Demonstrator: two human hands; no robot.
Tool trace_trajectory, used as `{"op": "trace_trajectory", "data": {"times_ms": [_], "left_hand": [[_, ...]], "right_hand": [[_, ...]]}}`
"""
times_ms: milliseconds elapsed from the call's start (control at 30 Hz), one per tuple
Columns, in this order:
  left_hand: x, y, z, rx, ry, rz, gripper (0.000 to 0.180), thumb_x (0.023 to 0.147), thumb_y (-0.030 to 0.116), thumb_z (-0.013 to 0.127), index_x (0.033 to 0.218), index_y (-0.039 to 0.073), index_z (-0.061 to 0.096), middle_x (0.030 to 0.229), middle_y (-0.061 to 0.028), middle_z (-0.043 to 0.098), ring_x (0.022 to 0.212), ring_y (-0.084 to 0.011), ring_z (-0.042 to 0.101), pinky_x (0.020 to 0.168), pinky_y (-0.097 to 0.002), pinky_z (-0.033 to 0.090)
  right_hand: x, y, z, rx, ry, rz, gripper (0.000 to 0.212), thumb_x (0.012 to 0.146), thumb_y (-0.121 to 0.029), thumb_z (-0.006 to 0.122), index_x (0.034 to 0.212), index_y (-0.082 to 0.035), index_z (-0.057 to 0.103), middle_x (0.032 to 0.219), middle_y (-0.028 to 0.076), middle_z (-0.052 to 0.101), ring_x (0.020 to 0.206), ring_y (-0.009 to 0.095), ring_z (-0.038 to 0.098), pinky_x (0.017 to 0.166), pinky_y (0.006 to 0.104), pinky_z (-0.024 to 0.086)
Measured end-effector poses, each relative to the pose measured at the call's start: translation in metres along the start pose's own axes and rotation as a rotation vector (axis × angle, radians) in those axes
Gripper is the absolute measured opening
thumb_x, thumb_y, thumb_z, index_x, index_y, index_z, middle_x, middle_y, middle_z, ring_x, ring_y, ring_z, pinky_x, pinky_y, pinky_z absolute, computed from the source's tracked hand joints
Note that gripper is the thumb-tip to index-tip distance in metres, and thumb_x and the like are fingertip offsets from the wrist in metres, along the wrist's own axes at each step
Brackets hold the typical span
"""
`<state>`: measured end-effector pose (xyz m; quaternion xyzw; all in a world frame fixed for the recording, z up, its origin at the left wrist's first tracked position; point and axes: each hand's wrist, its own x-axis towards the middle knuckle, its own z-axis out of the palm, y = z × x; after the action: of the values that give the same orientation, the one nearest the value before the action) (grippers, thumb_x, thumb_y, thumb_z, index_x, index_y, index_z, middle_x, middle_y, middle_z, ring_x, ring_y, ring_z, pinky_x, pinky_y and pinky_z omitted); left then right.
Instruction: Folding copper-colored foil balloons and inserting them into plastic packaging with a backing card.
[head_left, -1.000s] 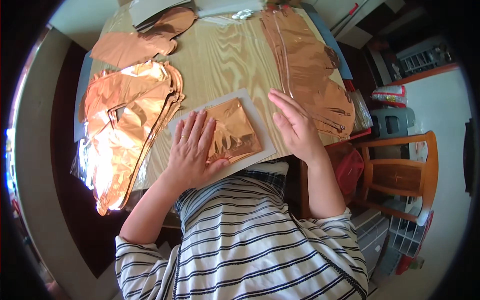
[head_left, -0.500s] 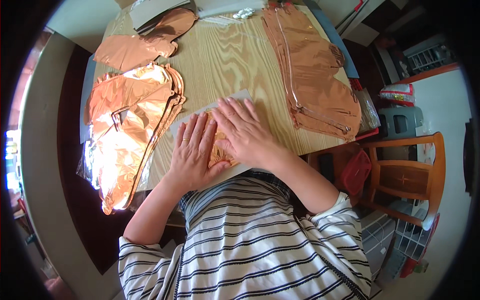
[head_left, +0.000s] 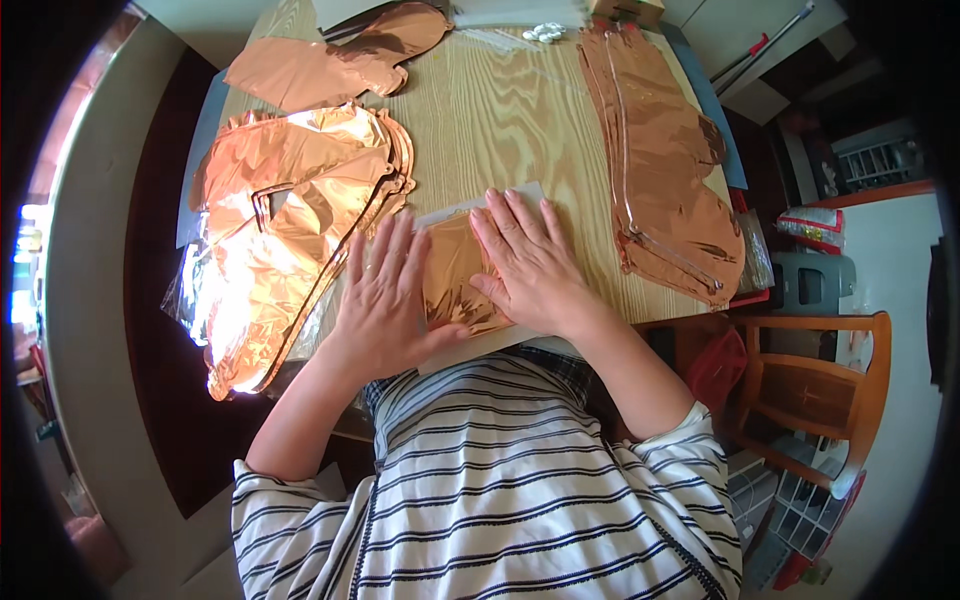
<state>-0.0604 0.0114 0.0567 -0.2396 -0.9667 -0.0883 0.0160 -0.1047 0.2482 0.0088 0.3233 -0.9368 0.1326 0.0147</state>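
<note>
Close to my body, a folded copper-coloured foil piece (head_left: 452, 262) lies on a pale grey board (head_left: 530, 190) at the table's near edge. My left hand (head_left: 388, 300) is at its left side, fingers extended and thumb spread toward its lower edge. Across its right part lies my right hand (head_left: 532, 268), flat with the fingers stretched away from me. Neither hand grips anything. A shiny stack of copper foil balloons (head_left: 300, 190) spreads to the left of my left hand. Another flat foil stack (head_left: 665, 165) lies to the right of my right hand.
More foil pieces (head_left: 310, 68) lie at the far left of the wood-grain table (head_left: 490, 130). Small white round items (head_left: 544, 33) sit at the far edge, near a cardboard box (head_left: 628, 12). A wooden chair (head_left: 810, 390) stands at the right.
My hands have moved apart, exposing more of the foil between them. My left hand looks lifted slightly off it. The whole view has shifted, moving the table rightward.
</note>
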Motion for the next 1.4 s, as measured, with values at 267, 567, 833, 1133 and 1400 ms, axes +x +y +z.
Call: {"op": "trace_trajectory", "data": {"times_ms": [267, 567, 833, 1133, 1400], "left_hand": [[0.017, 0.019, 0.043, -0.107, 0.108, 0.053, 0.096, 0.097, 0.065, 0.050, 0.155, -0.008, 0.030, 0.162, -0.0282, 0.031, 0.153, -0.0411, 0.026, 0.125, -0.0534, 0.014], [0.008, 0.010, 0.045, -0.116, 0.135, 0.049, 0.099, 0.093, 0.069, 0.050, 0.155, -0.007, 0.033, 0.161, -0.0274, 0.034, 0.153, -0.0394, 0.028, 0.124, -0.0550, 0.015], [0.007, 0.009, 0.047, -0.104, 0.127, 0.035, 0.098, 0.094, 0.068, 0.054, 0.157, -0.003, 0.031, 0.163, -0.0254, 0.031, 0.154, -0.0392, 0.025, 0.125, -0.0532, 0.013], [0.006, 0.008, 0.046, -0.093, 0.107, 0.031, 0.100, 0.094, 0.070, 0.050, 0.157, -0.004, 0.030, 0.163, -0.0271, 0.029, 0.154, -0.0404, 0.024, 0.125, -0.0542, 0.013], [-0.005, 0.021, 0.042, -0.139, 0.094, 0.061, 0.098, 0.095, 0.069, 0.050, 0.156, -0.005, 0.031, 0.162, -0.0274, 0.030, 0.153, -0.0411, 0.025, 0.124, -0.0544, 0.014]], "right_hand": [[0.000, 0.001, 0.002, -0.034, 0.002, -0.007, 0.078, 0.102, -0.055, 0.045, 0.161, -0.006, 0.029, 0.169, 0.018, 0.021, 0.156, 0.036, 0.017, 0.125, 0.0598, 0.008], [0.000, -0.002, -0.004, -0.010, -0.033, 0.024, 0.079, 0.103, -0.057, 0.043, 0.161, -0.006, 0.027, 0.169, 0.018, 0.019, 0.157, 0.033, 0.015, 0.125, 0.0590, 0.005], [0.000, -0.004, -0.007, -0.022, -0.046, 0.059, 0.079, 0.103, -0.058, 0.041, 0.162, -0.008, 0.028, 0.169, 0.017, 0.020, 0.157, 0.035, 0.015, 0.124, 0.0617, 0.005], [-0.041, -0.005, -0.019, 0.383, 0.540, 0.167, 0.039, 0.095, -0.025, 0.068, 0.127, -0.004, 0.063, 0.129, 0.019, 0.065, 0.119, 0.035, 0.061, 0.105, 0.0476, 0.045], [-0.148, -0.053, 0.030, 1.773, 0.024, 0.700, 0.038, 0.106, -0.028, 0.059, 0.127, 0.003, 0.060, 0.122, 0.012, 0.066, 0.109, 0.020, 0.066, 0.091, 0.0318, 0.056]]}}
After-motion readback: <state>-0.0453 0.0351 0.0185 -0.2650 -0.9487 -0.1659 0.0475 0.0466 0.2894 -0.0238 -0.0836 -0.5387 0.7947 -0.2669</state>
